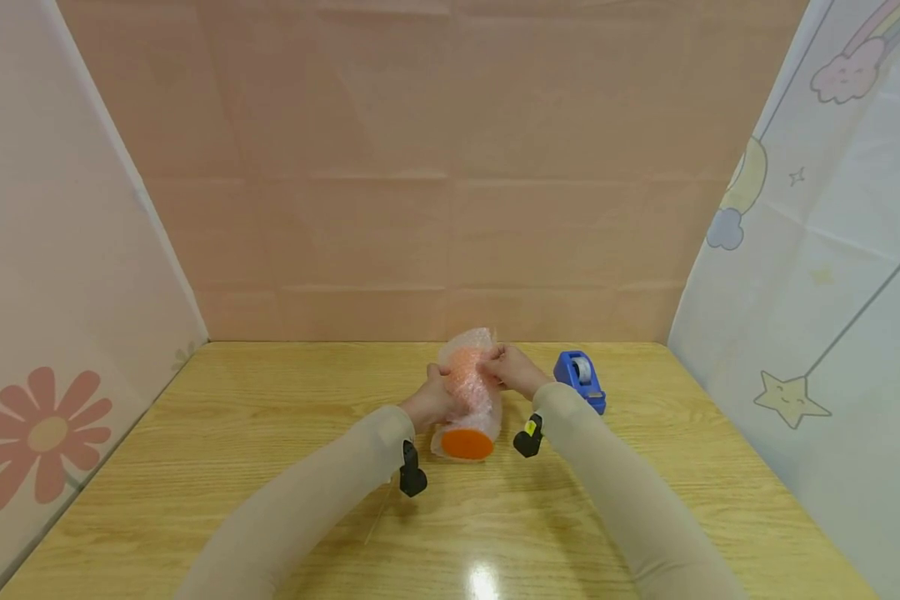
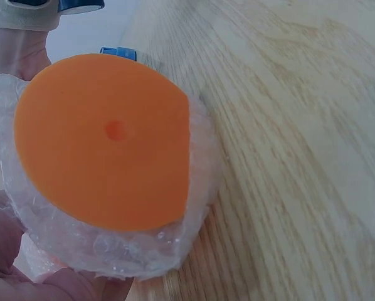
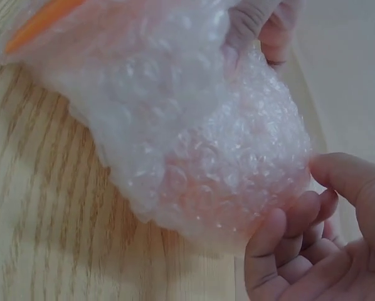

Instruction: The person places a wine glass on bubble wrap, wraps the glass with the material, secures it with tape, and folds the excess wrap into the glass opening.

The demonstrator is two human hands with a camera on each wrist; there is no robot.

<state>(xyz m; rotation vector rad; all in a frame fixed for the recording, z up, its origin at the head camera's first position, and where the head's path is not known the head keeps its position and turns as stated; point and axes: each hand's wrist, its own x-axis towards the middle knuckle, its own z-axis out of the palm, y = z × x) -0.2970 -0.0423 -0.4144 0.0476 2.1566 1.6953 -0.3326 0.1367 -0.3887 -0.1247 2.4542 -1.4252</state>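
An orange object (image 1: 467, 445) lies rolled in clear bubble wrap (image 3: 206, 138) on the table. Its flat round end, with a small dimple in the middle, shows bare toward me in the left wrist view; the rest is covered, so its kind is hidden. My left hand (image 1: 431, 402) grips the bundle from its left side, thumb on top of the wrap in the right wrist view. At the far right of the bundle, my right hand (image 3: 332, 232) pinches the edge of the wrap between thumb and curled fingers.
A blue tape dispenser (image 1: 581, 379) with a roll of tape stands just right of my right hand. The wooden table (image 1: 255, 433) ends at a pinkish-brown backdrop (image 1: 450, 208). Patterned cloth walls (image 1: 832, 292) rise on both sides.
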